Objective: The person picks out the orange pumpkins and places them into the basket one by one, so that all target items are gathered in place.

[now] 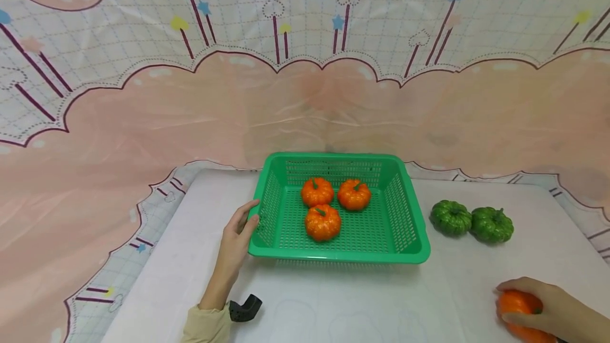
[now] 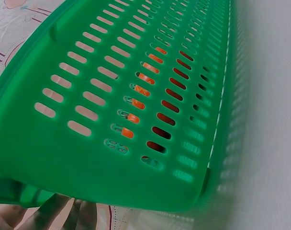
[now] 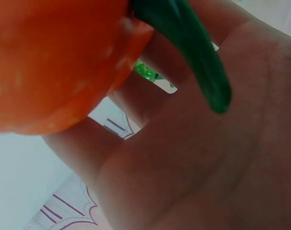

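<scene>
In the head view a green plastic basket with slotted walls holds three orange pumpkins. At its left rim my left hand grips the edge. The left wrist view shows the basket's outer wall close up and fingers at the rim, their tips hidden. Down at the right, my right hand holds a smooth orange bell pepper. The right wrist view shows the pepper and its long green stem against the palm.
Two green pumpkins sit side by side to the right of the basket. A black curved piece is beside my left wrist. Behind the white table hangs a patterned cloth.
</scene>
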`<action>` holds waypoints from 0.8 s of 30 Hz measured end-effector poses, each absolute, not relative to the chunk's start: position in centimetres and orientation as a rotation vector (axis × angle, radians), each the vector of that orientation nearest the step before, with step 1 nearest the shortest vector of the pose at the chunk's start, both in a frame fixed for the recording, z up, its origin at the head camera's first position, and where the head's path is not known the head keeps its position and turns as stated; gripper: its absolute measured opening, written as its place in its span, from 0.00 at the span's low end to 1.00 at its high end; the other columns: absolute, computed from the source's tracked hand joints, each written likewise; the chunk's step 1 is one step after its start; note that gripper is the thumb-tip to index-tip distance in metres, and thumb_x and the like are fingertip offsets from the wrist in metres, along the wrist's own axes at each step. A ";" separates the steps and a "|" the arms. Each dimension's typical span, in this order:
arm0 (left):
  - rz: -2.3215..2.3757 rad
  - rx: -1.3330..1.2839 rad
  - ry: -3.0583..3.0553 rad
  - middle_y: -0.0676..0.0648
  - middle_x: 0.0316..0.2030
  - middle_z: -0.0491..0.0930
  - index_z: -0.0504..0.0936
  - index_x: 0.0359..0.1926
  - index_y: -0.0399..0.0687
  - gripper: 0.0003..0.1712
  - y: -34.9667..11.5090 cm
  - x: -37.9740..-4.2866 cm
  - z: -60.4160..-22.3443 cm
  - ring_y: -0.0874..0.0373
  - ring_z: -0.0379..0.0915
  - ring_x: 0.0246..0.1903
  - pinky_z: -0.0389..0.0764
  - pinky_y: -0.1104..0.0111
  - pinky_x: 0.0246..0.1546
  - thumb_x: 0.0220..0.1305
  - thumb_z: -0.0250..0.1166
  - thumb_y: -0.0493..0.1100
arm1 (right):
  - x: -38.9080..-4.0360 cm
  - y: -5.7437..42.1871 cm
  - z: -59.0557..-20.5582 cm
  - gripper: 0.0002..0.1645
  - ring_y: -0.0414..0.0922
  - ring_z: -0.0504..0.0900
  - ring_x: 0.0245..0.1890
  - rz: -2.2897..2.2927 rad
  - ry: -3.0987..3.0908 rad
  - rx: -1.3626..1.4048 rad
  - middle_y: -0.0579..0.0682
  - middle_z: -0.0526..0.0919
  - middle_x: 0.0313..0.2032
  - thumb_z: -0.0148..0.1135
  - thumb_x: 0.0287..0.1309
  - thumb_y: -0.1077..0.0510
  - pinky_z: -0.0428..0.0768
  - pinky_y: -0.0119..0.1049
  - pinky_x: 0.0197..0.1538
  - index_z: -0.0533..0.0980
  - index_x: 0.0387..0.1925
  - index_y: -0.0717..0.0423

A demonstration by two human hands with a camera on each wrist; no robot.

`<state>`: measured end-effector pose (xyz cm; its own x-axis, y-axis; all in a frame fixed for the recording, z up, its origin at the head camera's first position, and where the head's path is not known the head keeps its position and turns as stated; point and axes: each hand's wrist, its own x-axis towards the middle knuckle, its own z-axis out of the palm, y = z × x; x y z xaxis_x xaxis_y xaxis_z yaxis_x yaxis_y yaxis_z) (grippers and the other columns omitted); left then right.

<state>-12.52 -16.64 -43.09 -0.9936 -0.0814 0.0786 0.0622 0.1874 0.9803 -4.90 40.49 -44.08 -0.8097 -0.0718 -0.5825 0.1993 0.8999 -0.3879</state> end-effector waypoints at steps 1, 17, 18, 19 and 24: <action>-1.935 0.018 -2.328 0.43 0.72 0.63 0.68 0.70 0.51 0.24 -16.7 -12.5 -43.1 0.50 0.57 0.72 0.62 0.51 0.69 0.77 0.54 0.46 | -4.9 40.5 -44.0 0.44 0.48 0.74 0.41 -0.585 2.450 0.090 0.57 0.79 0.48 0.73 0.52 0.39 0.83 0.50 0.47 0.72 0.59 0.66; -1.921 0.012 -2.333 0.42 0.72 0.64 0.68 0.70 0.51 0.24 -16.7 -12.5 -43.3 0.49 0.58 0.72 0.62 0.50 0.68 0.77 0.54 0.47 | -5.0 39.3 -42.6 0.37 0.48 0.75 0.41 -0.573 2.545 -0.010 0.57 0.80 0.48 0.72 0.56 0.44 0.83 0.51 0.46 0.73 0.58 0.65; -1.922 0.017 -2.336 0.42 0.72 0.64 0.68 0.70 0.52 0.24 -16.7 -12.5 -43.3 0.49 0.58 0.72 0.62 0.50 0.68 0.77 0.54 0.47 | -5.1 39.2 -42.4 0.35 0.48 0.75 0.41 -0.570 2.559 -0.027 0.57 0.80 0.48 0.72 0.56 0.46 0.83 0.52 0.46 0.74 0.57 0.65; -1.922 0.013 -2.335 0.42 0.72 0.64 0.68 0.70 0.51 0.24 -16.7 -12.5 -43.3 0.49 0.58 0.72 0.62 0.50 0.68 0.77 0.54 0.47 | -5.2 39.1 -42.2 0.34 0.48 0.76 0.41 -0.564 2.574 -0.042 0.57 0.80 0.48 0.72 0.56 0.47 0.83 0.52 0.46 0.75 0.57 0.64; -1.925 0.008 -2.332 0.42 0.72 0.63 0.68 0.70 0.51 0.24 -16.8 -12.6 -43.4 0.49 0.57 0.72 0.61 0.50 0.69 0.77 0.54 0.47 | -5.6 38.3 -41.5 0.32 0.48 0.76 0.41 -0.545 2.630 -0.087 0.58 0.81 0.49 0.74 0.53 0.50 0.83 0.53 0.46 0.76 0.55 0.62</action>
<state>-12.61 -16.75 -43.40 -0.9931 -0.0785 0.0871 0.0706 0.1923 0.9788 -5.64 38.29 -41.54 -0.8965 -0.1492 -0.4171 0.0288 0.9200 -0.3909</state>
